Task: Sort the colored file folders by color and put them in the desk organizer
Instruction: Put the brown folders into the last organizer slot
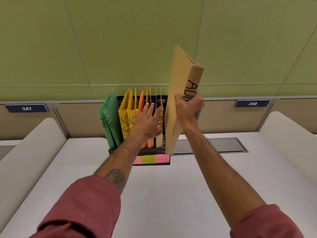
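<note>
A black slotted plastic desk organizer [151, 151] stands on the white counter [171, 194] against a green panelled wall [137, 40], with pink and yellow sticky labels [151, 159] along its front edge. In it, from left to right, stand two green paper folders [109, 124] marked "HR", two yellow paper folders [126, 121] marked "SPORTS", orange paper folders [141, 102] and one tan paper folder [159, 121], all upright. The left hand [149, 121] lies with its fingers [147, 109] spread and released, flat against the orange and tan folders in the organizer. The right hand [188, 109] has its fingers clenched around the front edge of a second tan paper folder [180, 93] lettered "ADM", held upright and slightly tilted at the organizer's right end, its lower corner level with the organizer's base. Dark number plates reading 247 [26, 108] and 248 [252, 103] sit on the partition behind.
</note>
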A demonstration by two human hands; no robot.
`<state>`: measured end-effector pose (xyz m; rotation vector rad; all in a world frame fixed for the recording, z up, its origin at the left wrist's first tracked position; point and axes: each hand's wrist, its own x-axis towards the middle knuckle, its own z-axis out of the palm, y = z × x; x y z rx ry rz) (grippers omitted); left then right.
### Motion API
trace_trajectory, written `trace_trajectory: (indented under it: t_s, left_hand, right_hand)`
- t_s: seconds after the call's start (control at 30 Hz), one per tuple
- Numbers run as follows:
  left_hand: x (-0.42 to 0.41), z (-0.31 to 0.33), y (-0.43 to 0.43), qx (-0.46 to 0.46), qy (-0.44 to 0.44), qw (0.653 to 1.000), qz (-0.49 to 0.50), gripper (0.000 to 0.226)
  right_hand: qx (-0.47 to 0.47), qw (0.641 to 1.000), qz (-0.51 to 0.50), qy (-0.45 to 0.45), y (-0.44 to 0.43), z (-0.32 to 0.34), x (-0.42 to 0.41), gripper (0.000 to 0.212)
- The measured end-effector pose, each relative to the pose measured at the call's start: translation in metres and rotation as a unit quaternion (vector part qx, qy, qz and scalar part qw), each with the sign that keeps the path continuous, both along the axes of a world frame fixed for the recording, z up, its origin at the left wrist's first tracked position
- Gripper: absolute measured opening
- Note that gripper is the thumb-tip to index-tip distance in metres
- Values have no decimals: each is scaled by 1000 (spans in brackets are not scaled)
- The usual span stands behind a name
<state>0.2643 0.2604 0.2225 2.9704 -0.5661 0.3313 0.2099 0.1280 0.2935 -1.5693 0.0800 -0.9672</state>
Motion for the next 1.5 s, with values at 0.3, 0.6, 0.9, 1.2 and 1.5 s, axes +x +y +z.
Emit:
trace_trajectory:
  t_s: [0.3,0.6,0.9,1.2,1.5]
  left_hand:
    - [36,-37,13,41,-58,997,32,108]
    - [44,-55,20,36,-125,990,45,110]
    - [44,-59,14,46,-156,985,51,105]
    - [40,-54,10,56,-148,986,57,102]
    - [33,-44,14,74,-113,989,63,105]
  right_hand:
    - [-14,1000,-15,-23,9,-32,68,19]
    - [-61,998,-25,-2,15,-93,105,31]
    - [-64,996,38,45,20,-134,112,44]
    - [2,985,87,148,16,-157,106,58]
    - [1,969,127,212,10,-163,99,59]
